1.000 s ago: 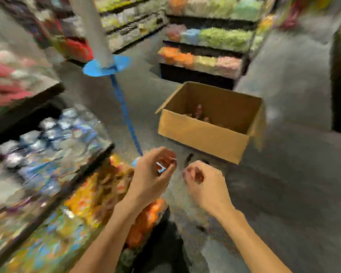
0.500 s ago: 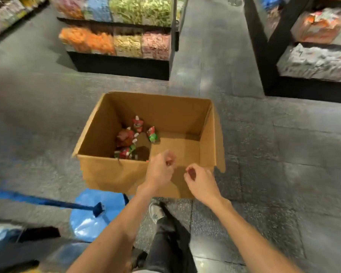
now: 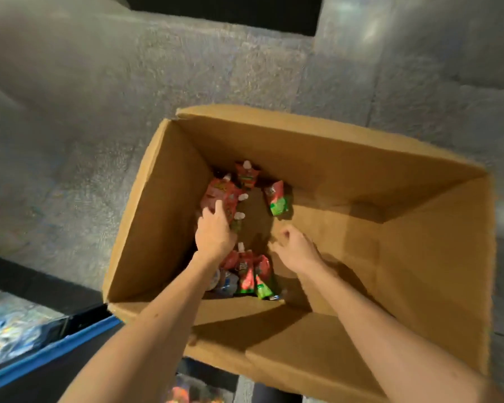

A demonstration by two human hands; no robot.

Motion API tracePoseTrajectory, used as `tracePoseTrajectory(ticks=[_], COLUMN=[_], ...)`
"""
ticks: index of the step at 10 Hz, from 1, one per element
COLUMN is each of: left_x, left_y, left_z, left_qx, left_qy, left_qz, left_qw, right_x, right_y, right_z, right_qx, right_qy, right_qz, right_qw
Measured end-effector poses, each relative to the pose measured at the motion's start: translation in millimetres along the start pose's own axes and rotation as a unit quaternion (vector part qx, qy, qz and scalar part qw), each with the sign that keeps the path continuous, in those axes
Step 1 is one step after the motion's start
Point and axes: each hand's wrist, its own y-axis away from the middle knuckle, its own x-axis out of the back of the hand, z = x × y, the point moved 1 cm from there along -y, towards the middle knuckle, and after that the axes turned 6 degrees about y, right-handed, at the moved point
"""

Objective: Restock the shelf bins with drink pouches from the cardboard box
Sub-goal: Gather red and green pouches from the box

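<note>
Inside the cardboard box [image 3: 157,216], the left hand [image 3: 216,232] lay spread on red drink pouches [image 3: 220,194], not closed. The right hand [image 3: 298,248] hovered beside it, loosely curled and empty. A hasty grab might let pouches slip out.

Under me runs a grey speckled stone-tile floor [image 3: 70,141], its slabs parted by thin joints [image 3: 303,80]. At the far edge of my view a black fixture base [image 3: 221,10] stands on it, cut off by the frame. Pale glare [image 3: 361,21] whitens the tiles at the top right. Low to my left sits a black shelf [image 3: 35,289] with a blue edge strip [image 3: 56,347]. Its load looks like shiny blue-and-silver packets [image 3: 9,333], though blur hides the detail.
</note>
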Motion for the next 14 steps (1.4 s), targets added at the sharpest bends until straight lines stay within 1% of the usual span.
tracePoseTrajectory(ticks=[1,2,3,4,5,6,7,8,9,10,11,12,13,14], left_x=[-15,-28,-39,-48,-48,-51,-49,-36,-27,-5,12,19,19,28], left_y=[-48,-85,-113,-118,-114,-107,-101,-97,-83,-71,-52,-30,-13,-2], left_z=[-17,-35,-42,-46,-48,-54,-55,-56,-50,-53,-51,-52,-62,-58], left_qx=[-0.030,-0.067,-0.163,-0.159,-0.156,-0.171,-0.168,-0.137,-0.087,-0.060,-0.025,-0.041,0.079,0.078], left_qy=[-0.015,-0.127,-0.220,-0.307,-0.243,-0.217,-0.202,-0.131,-0.035,0.111,0.151,0.145,0.243,0.282], left_qz=[-0.068,-0.033,0.008,-0.086,-0.045,-0.014,-0.005,0.000,-0.027,0.016,-0.179,-0.184,-0.219,-0.207], left_qw=[0.997,0.989,0.962,0.934,0.957,0.961,0.965,0.982,0.995,0.992,0.972,0.971,0.942,0.934], right_x=[-9,-19,-23,-29,-37,-40,-41,-39,-35,-34,-37,-58,-84,-93], right_y=[-56,-96,-122,-141,-149,-152,-154,-156,-152,-141,-120,-94,-70,-54], right_z=[-13,-20,-20,-14,-12,-11,-8,-6,1,12,13,21,33,27], right_qx=[-0.008,-0.006,-0.018,-0.029,-0.038,-0.064,-0.102,-0.146,-0.167,-0.166,-0.151,-0.167,-0.166,-0.161], right_qy=[-0.008,-0.001,0.051,0.064,0.056,0.065,0.018,-0.038,-0.065,-0.106,-0.097,-0.061,-0.014,-0.025], right_qz=[0.003,0.021,0.056,0.048,0.045,0.076,0.086,0.055,0.013,-0.058,-0.156,-0.214,-0.215,-0.193], right_qw=[1.000,1.000,0.997,0.996,0.997,0.993,0.991,0.987,0.984,0.979,0.971,0.960,0.962,0.967])
